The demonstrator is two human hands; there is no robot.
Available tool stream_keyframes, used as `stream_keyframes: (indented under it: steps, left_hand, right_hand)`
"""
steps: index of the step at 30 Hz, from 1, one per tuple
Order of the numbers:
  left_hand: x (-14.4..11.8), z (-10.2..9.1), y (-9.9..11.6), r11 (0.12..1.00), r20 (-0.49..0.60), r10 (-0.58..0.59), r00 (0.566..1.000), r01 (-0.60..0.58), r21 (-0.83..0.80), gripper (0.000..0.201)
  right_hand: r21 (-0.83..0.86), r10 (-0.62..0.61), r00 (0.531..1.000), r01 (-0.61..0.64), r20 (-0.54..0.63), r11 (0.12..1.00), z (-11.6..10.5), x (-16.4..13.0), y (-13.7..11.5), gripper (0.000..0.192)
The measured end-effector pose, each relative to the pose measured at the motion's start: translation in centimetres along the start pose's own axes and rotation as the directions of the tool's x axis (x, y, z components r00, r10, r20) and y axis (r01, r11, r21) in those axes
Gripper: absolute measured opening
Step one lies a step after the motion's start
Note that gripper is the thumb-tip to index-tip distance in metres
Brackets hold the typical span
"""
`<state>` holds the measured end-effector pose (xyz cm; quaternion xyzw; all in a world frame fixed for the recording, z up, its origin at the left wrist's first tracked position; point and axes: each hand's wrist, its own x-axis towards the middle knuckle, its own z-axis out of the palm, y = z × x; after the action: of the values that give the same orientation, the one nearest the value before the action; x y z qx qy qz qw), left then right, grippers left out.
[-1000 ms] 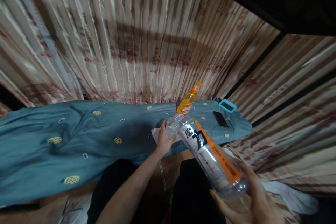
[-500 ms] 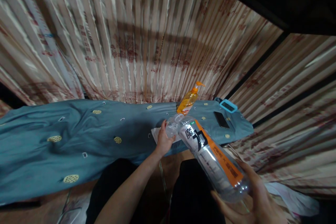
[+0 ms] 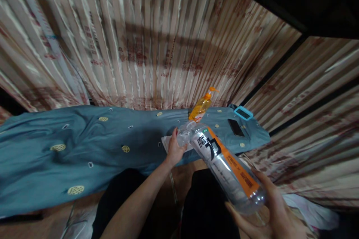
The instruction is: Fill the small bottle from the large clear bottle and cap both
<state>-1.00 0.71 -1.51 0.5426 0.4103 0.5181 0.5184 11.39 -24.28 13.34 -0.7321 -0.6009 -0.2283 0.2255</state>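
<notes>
My right hand (image 3: 276, 213) grips the base of a large clear plastic bottle (image 3: 224, 168) with a silver and orange label. The bottle is tilted, its neck end pointing away and to the left. My left hand (image 3: 176, 149) is closed around a small clear cup (image 3: 183, 134) at the neck end. The bottle's mouth is at or over the cup; I cannot tell whether they touch. Under the left hand lies a white sheet (image 3: 165, 142), partly covered. Just beyond the cup stands an orange pump bottle (image 3: 201, 109) of yellow liquid.
A blue-green cloth with pineapple prints (image 3: 92, 138) covers the long surface before me. Toward its right end are a dark phone (image 3: 236, 127) and a blue-framed device (image 3: 243, 112). Patterned curtains (image 3: 157, 44) hang behind and at the right. White fabric (image 3: 314, 211) lies low at right.
Almost nothing differs. Both hands keep their hold on the cup and the tilted bottle; the view has shifted very slightly.
</notes>
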Motion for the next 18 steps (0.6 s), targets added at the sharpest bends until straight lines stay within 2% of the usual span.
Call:
stream_keyframes:
  steps: [12, 18]
  left_hand:
    - [-0.14, -0.24, 0.57, 1.000, 0.015, -0.001, 1.000, 0.001, 0.008, 0.091]
    - [-0.14, -0.18, 0.22, 1.000, 0.011, 0.009, 1.000, -0.009, -0.020, 0.092]
  right_hand:
    - [0.035, 0.032, 0.999, -0.032, -0.002, 0.999, 0.13, -0.18, -0.10, 0.078]
    - [0.009, -0.048, 0.999, 0.048, -0.013, 0.999, 0.27, -0.25, 0.73, 0.077]
